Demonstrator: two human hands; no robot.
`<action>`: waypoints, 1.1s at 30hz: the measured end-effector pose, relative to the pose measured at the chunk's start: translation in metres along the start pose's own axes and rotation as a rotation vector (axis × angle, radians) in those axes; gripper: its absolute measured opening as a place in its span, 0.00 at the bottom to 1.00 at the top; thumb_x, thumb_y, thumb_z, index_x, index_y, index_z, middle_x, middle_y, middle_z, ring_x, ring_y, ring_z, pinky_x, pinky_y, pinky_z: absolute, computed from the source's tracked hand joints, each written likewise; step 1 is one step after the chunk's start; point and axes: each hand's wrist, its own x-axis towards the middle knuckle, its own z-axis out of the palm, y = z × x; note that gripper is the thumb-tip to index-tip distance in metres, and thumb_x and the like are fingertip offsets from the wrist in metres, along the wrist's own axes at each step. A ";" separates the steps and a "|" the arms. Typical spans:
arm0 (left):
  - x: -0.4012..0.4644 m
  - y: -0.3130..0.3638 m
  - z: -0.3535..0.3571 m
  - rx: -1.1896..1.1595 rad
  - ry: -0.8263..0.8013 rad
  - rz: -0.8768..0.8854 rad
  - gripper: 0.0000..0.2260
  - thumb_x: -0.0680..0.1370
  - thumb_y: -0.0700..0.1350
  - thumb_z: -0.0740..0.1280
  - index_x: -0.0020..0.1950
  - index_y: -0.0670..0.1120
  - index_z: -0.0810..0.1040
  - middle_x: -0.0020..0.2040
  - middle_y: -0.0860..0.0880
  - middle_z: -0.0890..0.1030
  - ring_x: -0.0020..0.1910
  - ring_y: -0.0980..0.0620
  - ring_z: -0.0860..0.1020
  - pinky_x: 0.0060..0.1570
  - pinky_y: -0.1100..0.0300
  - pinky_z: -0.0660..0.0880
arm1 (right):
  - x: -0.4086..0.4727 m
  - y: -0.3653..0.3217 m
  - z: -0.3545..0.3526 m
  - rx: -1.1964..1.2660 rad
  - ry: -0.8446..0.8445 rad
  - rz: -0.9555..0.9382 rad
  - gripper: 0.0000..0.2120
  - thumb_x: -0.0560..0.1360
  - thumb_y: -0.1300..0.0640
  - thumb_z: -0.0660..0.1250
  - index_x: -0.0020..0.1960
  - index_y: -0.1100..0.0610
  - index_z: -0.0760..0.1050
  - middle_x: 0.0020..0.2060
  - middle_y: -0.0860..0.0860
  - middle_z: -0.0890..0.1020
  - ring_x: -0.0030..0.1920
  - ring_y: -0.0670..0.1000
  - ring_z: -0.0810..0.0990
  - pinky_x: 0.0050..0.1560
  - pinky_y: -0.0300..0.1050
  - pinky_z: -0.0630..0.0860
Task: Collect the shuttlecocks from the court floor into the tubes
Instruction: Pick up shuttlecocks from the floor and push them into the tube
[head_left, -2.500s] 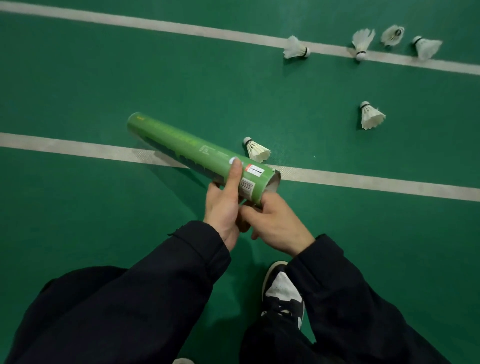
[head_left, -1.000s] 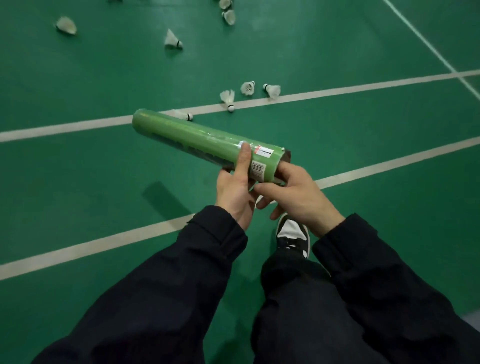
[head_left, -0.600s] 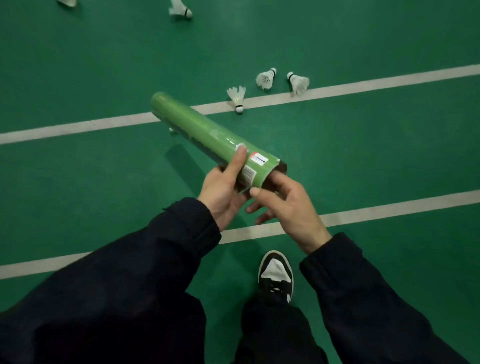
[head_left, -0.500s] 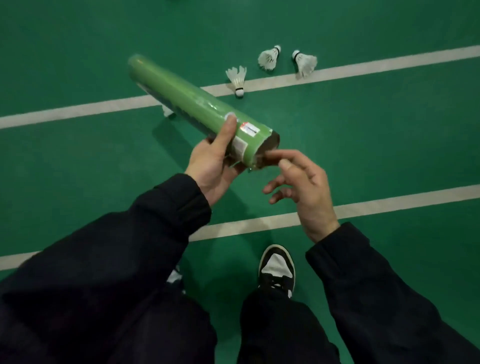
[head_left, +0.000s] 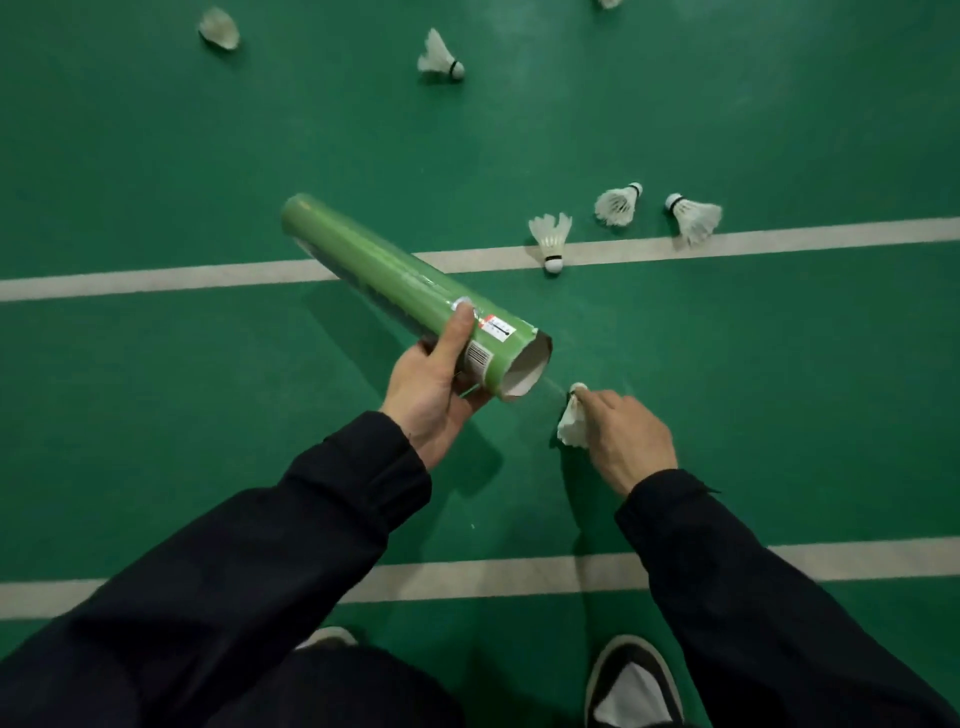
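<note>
Green and glossy, the cardboard tube (head_left: 395, 291) lies slanted in the left hand (head_left: 434, 392), whose thumb presses across its label while the fingers wrap underneath. Its open end, pale inside, faces down and right. Just beside that mouth, the right hand (head_left: 621, 441) pinches a white feathered shuttlecock (head_left: 573, 423) in a narrow grip, its round cork tip pointing at the tube. Beyond the tube, three more shuttlecocks (head_left: 618, 205) rest on or near a white painted line (head_left: 156, 278) on the smooth green floor (head_left: 779, 389); two others (head_left: 439, 54) lie farther off. Dark sleeves (head_left: 311, 530) cover both arms.
</note>
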 end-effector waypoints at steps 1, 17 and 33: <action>-0.003 0.001 -0.005 -0.011 0.010 -0.004 0.24 0.81 0.52 0.69 0.68 0.36 0.77 0.52 0.42 0.88 0.46 0.49 0.87 0.44 0.55 0.84 | -0.002 -0.002 -0.003 0.013 0.036 0.045 0.16 0.83 0.60 0.61 0.70 0.54 0.74 0.58 0.53 0.83 0.49 0.55 0.80 0.47 0.51 0.81; -0.021 -0.012 -0.022 -0.202 -0.082 0.053 0.25 0.81 0.54 0.70 0.70 0.37 0.76 0.55 0.41 0.86 0.47 0.49 0.86 0.47 0.53 0.83 | -0.034 -0.105 -0.088 0.931 0.712 0.134 0.15 0.74 0.51 0.76 0.53 0.50 0.72 0.44 0.46 0.76 0.33 0.44 0.73 0.32 0.44 0.77; -0.029 0.025 -0.068 -0.336 -0.131 0.149 0.33 0.74 0.56 0.72 0.69 0.32 0.76 0.62 0.35 0.84 0.50 0.46 0.85 0.46 0.54 0.84 | -0.029 -0.173 -0.129 0.640 0.015 -0.192 0.13 0.77 0.50 0.69 0.61 0.49 0.79 0.35 0.48 0.81 0.28 0.49 0.77 0.31 0.47 0.74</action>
